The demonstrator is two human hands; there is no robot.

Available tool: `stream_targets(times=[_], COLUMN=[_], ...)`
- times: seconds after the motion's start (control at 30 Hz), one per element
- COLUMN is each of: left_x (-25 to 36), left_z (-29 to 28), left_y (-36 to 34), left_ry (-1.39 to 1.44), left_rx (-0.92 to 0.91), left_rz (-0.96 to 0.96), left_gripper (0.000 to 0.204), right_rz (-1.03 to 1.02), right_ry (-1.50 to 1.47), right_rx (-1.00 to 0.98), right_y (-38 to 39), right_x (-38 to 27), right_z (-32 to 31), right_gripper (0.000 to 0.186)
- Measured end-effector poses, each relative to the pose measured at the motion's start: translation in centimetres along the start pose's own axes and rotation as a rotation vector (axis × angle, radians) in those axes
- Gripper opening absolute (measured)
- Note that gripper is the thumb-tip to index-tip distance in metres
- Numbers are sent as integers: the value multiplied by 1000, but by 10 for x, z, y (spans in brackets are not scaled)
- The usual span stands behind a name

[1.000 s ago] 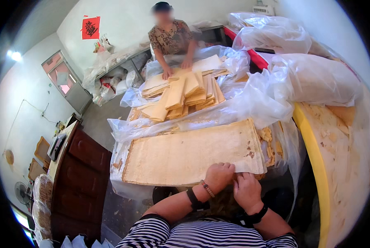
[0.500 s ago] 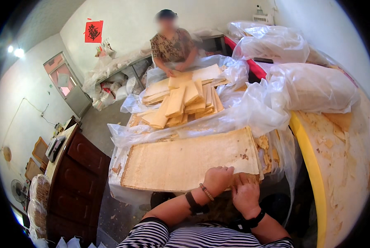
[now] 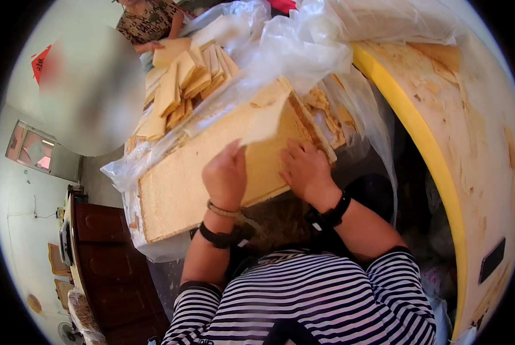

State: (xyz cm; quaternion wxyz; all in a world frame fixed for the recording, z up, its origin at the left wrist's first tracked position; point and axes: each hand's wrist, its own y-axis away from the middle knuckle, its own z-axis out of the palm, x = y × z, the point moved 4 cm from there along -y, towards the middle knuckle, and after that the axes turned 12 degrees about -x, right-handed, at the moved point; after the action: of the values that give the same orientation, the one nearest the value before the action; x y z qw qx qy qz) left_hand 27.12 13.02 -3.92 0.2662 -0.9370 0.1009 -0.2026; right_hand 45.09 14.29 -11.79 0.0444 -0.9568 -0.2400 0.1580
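Note:
A stack of thin, pale-yellow rectangular sheets (image 3: 180,184), like dried bean curd skin, lies in front of me. My left hand (image 3: 226,175) is closed in a pinch on the edge of the top sheet (image 3: 267,119), whose right end is lifted and turned over leftward. My right hand (image 3: 308,172) rests on the stack near its right end, fingers stretched out and apart, holding nothing. Brown, rough edges show along the stack's right end.
Folded yellow sheets (image 3: 182,80) are piled beyond the stack, by a co-worker's hand (image 3: 149,47). Clear plastic sheeting (image 3: 303,49) covers part of the table. A yellow-edged board (image 3: 410,115) curves along the right, with a dark phone (image 3: 492,261). A brown wooden cabinet (image 3: 110,253) stands left.
My left hand has moved left, away from my right hand, drawing the top sheet's right end up and over. My right hand has spread its fingers on the stack. The view has turned.

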Motion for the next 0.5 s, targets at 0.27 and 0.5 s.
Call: stream_targets(times=[0.27, 0.5], left_x=[-14, 20], left_z=[-20, -10], left_y=[6, 17], left_ry=[41, -69], left_rx=[-74, -81], left_rz=[-185, 88], left_gripper=[15, 25], right_rz=[122, -160], right_ry=[64, 1], right_rx=[-246, 164], right_y=[-7, -88], right_x=[-4, 28], right_z=[-12, -10], right_gripper=[45, 54])
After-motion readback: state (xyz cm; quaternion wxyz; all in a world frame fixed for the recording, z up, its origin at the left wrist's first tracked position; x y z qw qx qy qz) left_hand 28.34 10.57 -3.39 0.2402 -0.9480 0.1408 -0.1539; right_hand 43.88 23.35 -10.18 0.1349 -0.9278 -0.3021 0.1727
